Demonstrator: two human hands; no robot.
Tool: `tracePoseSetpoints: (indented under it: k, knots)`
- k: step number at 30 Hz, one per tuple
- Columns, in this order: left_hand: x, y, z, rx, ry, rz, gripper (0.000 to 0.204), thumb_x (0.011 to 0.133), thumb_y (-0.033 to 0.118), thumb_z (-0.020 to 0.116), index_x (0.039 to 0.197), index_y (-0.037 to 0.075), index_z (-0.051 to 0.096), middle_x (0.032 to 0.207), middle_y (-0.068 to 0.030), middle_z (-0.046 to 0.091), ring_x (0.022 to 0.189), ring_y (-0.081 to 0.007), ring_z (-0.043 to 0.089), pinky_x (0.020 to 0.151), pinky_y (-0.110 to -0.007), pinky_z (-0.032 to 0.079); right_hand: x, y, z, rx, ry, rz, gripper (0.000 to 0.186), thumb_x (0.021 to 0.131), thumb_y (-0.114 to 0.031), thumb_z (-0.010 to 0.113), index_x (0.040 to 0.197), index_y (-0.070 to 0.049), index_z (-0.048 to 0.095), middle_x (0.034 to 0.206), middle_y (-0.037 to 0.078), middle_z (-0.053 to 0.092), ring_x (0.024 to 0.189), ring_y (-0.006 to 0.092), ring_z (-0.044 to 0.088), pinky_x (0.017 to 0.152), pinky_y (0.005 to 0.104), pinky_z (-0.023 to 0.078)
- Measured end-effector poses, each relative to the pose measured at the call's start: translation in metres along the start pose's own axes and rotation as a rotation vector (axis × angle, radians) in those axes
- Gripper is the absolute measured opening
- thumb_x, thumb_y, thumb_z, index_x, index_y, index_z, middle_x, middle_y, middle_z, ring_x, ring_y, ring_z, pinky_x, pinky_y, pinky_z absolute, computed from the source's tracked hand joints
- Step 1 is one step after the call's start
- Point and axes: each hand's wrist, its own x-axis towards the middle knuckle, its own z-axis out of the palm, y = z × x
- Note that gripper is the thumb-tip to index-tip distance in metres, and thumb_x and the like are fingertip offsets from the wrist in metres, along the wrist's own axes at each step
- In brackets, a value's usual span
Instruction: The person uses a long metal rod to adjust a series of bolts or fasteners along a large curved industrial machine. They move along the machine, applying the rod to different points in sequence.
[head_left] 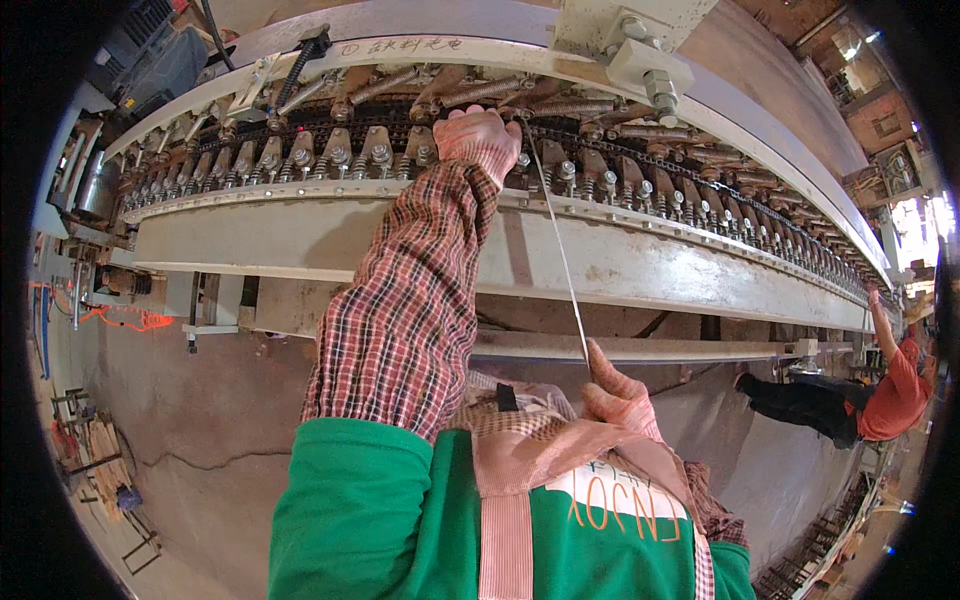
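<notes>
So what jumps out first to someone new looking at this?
The long curved chain conveyor with its row of metal clips arcs across the top. The gloved left hand reaches up into it, while the right hand grips a thin rod below. Another person in an orange shirt works at far right.

Red plaid sleeves, green top, pink knit gloves, striped apron

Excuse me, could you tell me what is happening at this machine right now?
A person in gloves is working at a long curved chain conveyor. The left hand reaches up onto the chain and clips, while the right hand grips the lower end of a thin metal rod running up to the chain. Another person works farther along.
</notes>
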Motion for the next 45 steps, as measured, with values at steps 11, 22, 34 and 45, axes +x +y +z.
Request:
tracePoseSetpoints:
  k: [11, 22, 34, 45]
  knots:
    - [0.005, -0.004, -0.001, -0.019, -0.014, -0.008, 0.049, 0.098, 0.051, 0.048, 0.108, 0.011, 0.075, 0.113, -0.0119, 0.071, 0.105, -0.0332, 0.067, 0.087, -0.049, 0.054, -0.01, 0.011, 0.006, -0.042, 0.157, -0.058, 0.06, 0.097, -0.005, 0.061, 0.154, -0.018, 0.047, 0.078, -0.009, 0.049, 0.061, 0.0038, 0.038, 0.055, 0.0222, 0.033]
    - [0.006, -0.002, 0.006, -0.019, -0.082, -0.02, 0.047, 0.098, 0.05, 0.049, 0.105, 0.012, 0.076, 0.109, -0.0109, 0.071, 0.105, -0.0305, 0.067, 0.087, -0.048, 0.054, 0.015, 0.013, 0.047, -0.015, 0.268, -0.04, 0.059, 0.094, -0.004, 0.064, 0.15, -0.021, 0.053, 0.07, -0.011, 0.043, 0.059, 0.0027, 0.035, 0.054, 0.0226, 0.031]
    - [0.002, -0.006, 0.003, -0.061, 0.069, 0.008, 0.045, 0.096, 0.048, 0.051, 0.107, 0.01, 0.073, 0.106, -0.0122, 0.068, 0.101, -0.0313, 0.066, 0.084, -0.049, 0.053, -0.004, 0.016, 0.008, 0.049, 0.163, -0.047, 0.062, 0.096, -0.003, 0.063, 0.153, -0.02, 0.047, 0.069, -0.011, 0.044, 0.058, 0.0031, 0.035, 0.054, 0.0218, 0.033]
    - [0.003, -0.01, 0.005, -0.014, -0.126, 0.053, 0.047, 0.098, 0.046, 0.05, 0.098, 0.006, 0.074, 0.099, -0.0123, 0.07, 0.095, -0.032, 0.067, 0.079, -0.048, 0.053, 0.018, 0.021, 0.03, 0.049, 0.147, -0.076, 0.061, 0.094, -0.004, 0.063, 0.152, -0.015, 0.049, 0.066, -0.008, 0.047, 0.054, 0.0055, 0.037, 0.05, 0.0237, 0.033]
